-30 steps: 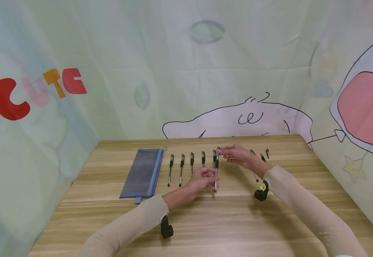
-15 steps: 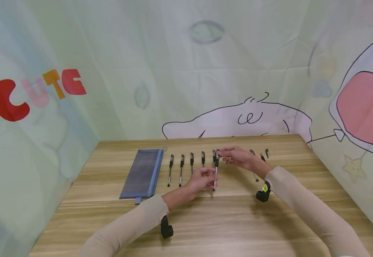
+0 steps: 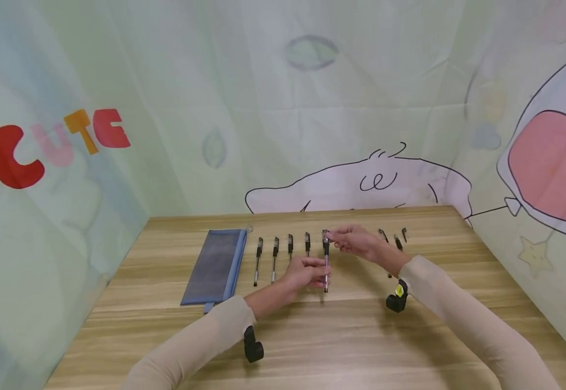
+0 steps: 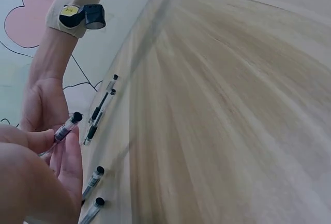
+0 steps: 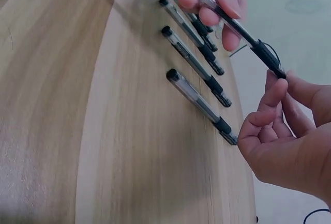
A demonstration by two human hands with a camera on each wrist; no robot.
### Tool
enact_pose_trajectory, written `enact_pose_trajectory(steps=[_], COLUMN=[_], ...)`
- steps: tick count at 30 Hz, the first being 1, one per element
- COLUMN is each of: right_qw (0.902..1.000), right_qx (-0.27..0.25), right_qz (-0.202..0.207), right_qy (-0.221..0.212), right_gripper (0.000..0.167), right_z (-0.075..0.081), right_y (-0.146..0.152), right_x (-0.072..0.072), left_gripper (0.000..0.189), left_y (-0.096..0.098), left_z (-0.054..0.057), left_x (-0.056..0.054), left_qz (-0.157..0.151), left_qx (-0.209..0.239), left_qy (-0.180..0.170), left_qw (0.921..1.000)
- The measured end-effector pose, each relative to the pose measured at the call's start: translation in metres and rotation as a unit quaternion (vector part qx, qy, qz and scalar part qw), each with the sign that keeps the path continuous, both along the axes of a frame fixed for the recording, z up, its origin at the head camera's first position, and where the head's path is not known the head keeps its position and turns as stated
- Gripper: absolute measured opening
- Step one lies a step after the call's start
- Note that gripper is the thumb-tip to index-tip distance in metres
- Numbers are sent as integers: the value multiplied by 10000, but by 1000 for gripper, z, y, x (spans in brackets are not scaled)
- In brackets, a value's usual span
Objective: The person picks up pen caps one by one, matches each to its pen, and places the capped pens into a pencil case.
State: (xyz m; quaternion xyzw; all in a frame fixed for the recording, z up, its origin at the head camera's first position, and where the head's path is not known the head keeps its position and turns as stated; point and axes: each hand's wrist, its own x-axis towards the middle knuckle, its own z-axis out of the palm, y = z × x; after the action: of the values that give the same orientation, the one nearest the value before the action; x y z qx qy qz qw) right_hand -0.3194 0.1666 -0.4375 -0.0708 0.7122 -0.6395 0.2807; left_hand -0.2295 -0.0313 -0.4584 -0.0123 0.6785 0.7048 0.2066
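In the head view my left hand [image 3: 307, 273] pinches the barrel of a black gel pen [image 3: 326, 265] near its lower end, above the table. My right hand [image 3: 358, 242] pinches the capped upper end. From the right wrist view, the dark cap [image 5: 266, 56] with its clip sits on that end, held by the fingertips of my right hand [image 5: 284, 136]. The left wrist view shows the pen's black end plug [image 4: 76, 117] sticking out past my left hand [image 4: 36, 177]. Behind the hands runs a row of capped pens [image 3: 257, 262], partly hidden by my left hand.
A blue mesh zip pouch [image 3: 214, 265] lies left of the row. To the right are another pen [image 3: 383, 235], an uncapped pen [image 3: 398, 242] and a loose cap [image 3: 404, 234], partly behind my right arm. Bare wooden table [image 3: 321, 336] stretches in front.
The held pen has shifted slightly left, and my right fingertips have come a little closer to my left hand along it. Both hands keep their hold. The head view has tilted slightly.
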Motion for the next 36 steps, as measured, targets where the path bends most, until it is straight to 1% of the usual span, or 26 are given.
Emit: enact_pose_trajectory(steps=[3, 9, 12, 15, 18, 21, 26, 31, 36], right_qw=[9999, 9964, 9944, 9931, 9926, 9923, 9936, 9951, 9962], right_qx=[97, 632, 784, 857, 895, 905, 793, 595, 551], right_qz=[-96, -501, -633, -716, -730, -764, -659, -549, -447], right_qy=[104, 270, 330, 362, 382, 375, 467, 562, 504], right_gripper=[40, 35, 33, 34, 34, 35, 39, 45, 47], right_z=[-2, -5, -3, 0, 1, 1, -2, -3, -2], right_y=[-2, -9, -13, -16, -18, -17, -13, -6, 0], right_x=[2, 6, 7, 7, 7, 8, 12, 14, 13], left_gripper=[35, 33, 33, 32, 30, 28, 26, 30, 36], left_y=[0, 0, 1, 1, 2, 2, 4, 4, 5], left_z=[2, 7, 8, 8, 8, 9, 8, 9, 10], left_x=[-3, -5, -7, -8, -8, -7, -6, -5, -5], left_qz=[-87, -93, -27, 116, 219, 226, 117, -42, -150], left_qx=[-6, -135, -204, -285, -331, -261, -58, -114, -114], left_qy=[-170, -389, -358, -217, -86, -26, -99, -20, -5], left_qw=[9998, 9991, 9991, 9993, 9992, 9994, 9999, 9999, 9998])
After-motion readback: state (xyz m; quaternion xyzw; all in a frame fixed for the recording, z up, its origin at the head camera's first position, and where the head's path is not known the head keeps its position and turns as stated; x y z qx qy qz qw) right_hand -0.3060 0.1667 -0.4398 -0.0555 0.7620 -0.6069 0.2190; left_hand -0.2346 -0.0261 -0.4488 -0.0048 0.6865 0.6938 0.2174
